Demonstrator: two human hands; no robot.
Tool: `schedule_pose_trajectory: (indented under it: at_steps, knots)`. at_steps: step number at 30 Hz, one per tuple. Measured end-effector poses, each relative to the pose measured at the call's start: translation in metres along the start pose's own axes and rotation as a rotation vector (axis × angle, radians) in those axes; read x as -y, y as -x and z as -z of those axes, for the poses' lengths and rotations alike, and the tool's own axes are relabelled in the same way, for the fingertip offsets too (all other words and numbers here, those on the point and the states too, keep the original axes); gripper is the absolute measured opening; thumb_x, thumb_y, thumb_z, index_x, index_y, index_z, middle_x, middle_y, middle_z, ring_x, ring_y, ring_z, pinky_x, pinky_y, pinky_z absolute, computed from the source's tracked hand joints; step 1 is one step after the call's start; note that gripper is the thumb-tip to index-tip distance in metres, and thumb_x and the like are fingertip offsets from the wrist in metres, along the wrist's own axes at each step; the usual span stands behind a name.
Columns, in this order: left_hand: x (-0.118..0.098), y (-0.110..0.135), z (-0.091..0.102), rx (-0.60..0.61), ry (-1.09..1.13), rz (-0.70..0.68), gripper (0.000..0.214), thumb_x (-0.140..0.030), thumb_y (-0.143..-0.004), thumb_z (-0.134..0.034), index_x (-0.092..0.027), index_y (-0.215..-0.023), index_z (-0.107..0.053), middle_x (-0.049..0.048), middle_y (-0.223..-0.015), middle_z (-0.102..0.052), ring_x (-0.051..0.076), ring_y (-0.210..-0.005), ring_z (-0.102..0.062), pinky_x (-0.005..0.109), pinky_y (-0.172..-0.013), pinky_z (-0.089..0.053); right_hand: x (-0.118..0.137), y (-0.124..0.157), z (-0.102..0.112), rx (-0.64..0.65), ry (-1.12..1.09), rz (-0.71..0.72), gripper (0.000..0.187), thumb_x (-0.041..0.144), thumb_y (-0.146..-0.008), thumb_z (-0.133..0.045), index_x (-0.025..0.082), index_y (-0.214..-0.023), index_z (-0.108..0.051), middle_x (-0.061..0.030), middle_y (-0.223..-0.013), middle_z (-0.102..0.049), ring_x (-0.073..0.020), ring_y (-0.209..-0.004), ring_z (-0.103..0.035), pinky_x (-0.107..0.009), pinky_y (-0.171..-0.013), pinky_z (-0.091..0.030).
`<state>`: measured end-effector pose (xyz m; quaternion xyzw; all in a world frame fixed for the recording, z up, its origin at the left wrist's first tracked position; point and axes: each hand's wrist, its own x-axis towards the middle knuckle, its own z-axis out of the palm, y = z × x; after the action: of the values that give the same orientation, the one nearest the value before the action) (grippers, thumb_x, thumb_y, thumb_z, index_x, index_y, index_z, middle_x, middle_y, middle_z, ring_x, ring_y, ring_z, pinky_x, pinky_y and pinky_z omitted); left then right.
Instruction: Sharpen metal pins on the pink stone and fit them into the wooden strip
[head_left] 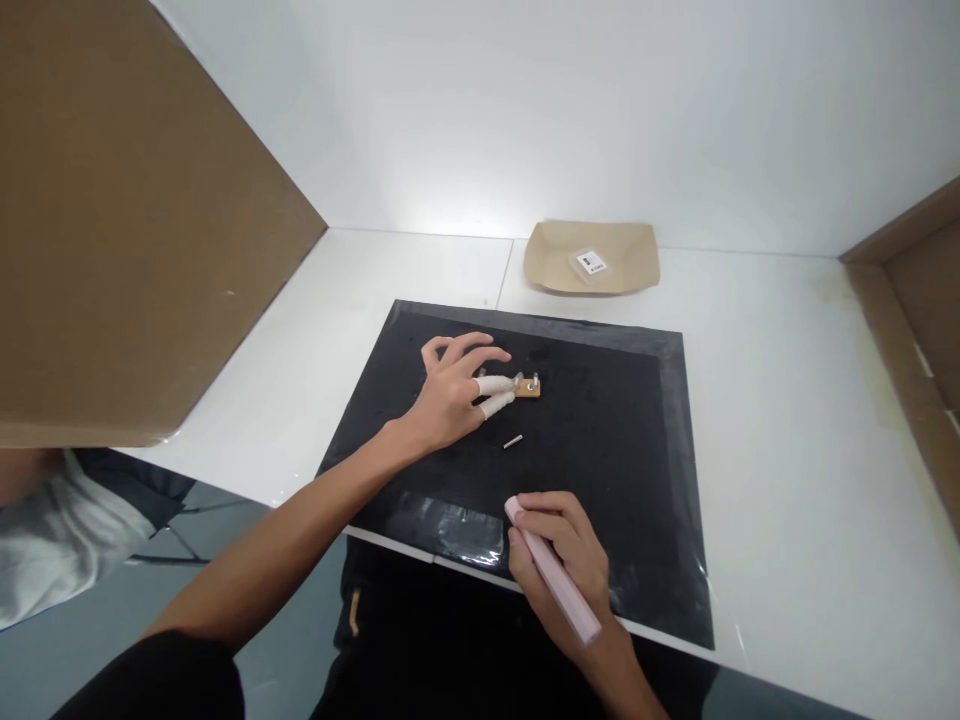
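Observation:
My left hand reaches over the black mat, its thumb and index finger in white finger cots. These two fingers pinch the left part of a small yellow-brown board, while the other fingers are spread above. Small shiny, upright parts stand on the board; my fingers hide some of it. Lower down, my right hand is wrapped round a pale pink, stick-shaped tool, which slants up and left. Its exact kind is unclear. A short, thin metal rod lies on the mat between my hands.
A brown card tray at the back holds a small clear case with a white label. The mat lies on a white table. A brown panel stands at left. Part of another person's light sleeve shows below it.

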<state>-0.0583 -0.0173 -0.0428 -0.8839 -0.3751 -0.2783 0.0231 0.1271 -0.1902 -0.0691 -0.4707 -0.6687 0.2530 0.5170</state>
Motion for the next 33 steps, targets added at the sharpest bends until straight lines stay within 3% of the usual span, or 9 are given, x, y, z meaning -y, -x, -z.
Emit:
schedule_pose_trajectory:
  at_steps: [7,17,26,33]
  knots:
    - [-0.004,-0.005,-0.001,0.006,-0.008,0.083,0.011,-0.034,-0.091,-0.080,-0.026,-0.084,-0.077,0.0042,-0.125,-0.076,0.032,-0.130,-0.059,0.054,-0.103,-0.026,-0.001,0.000,-0.001,0.001,0.012,-0.007,0.022,0.008,-0.093,-0.064,0.021,-0.110,-0.065,-0.0073,-0.110,-0.068,-0.0167,-0.095,-0.072,-0.032,-0.081,-0.062]
    - [-0.002,-0.007,0.005,0.112,0.011,0.136,0.041,-0.043,-0.078,-0.091,-0.026,-0.112,-0.075,0.0103,-0.140,-0.068,0.039,-0.138,-0.049,0.056,-0.105,-0.027,0.001,-0.001,-0.001,-0.013,0.018,0.003,0.021,0.006,-0.092,-0.063,0.020,-0.107,-0.065,-0.0071,-0.107,-0.068,-0.0157,-0.092,-0.072,-0.030,-0.079,-0.062]
    - [-0.005,-0.009,0.000,0.109,0.015,0.155,0.018,-0.035,-0.088,-0.081,-0.027,-0.104,-0.078,0.0087,-0.139,-0.069,0.037,-0.138,-0.049,0.057,-0.105,-0.027,-0.001,-0.002,-0.001,-0.011,0.006,0.011,0.021,0.006,-0.092,-0.064,0.020,-0.108,-0.065,-0.0072,-0.108,-0.067,-0.0154,-0.093,-0.072,-0.028,-0.079,-0.061]
    - [0.001,-0.013,0.001,0.161,0.007,0.136,0.028,-0.037,-0.085,-0.085,-0.025,-0.109,-0.077,0.0102,-0.144,-0.065,0.040,-0.142,-0.046,0.058,-0.104,-0.026,-0.002,-0.002,-0.002,-0.018,-0.017,0.021,0.022,0.005,-0.092,-0.064,0.020,-0.108,-0.065,-0.0075,-0.108,-0.066,-0.0147,-0.094,-0.072,-0.027,-0.081,-0.062]
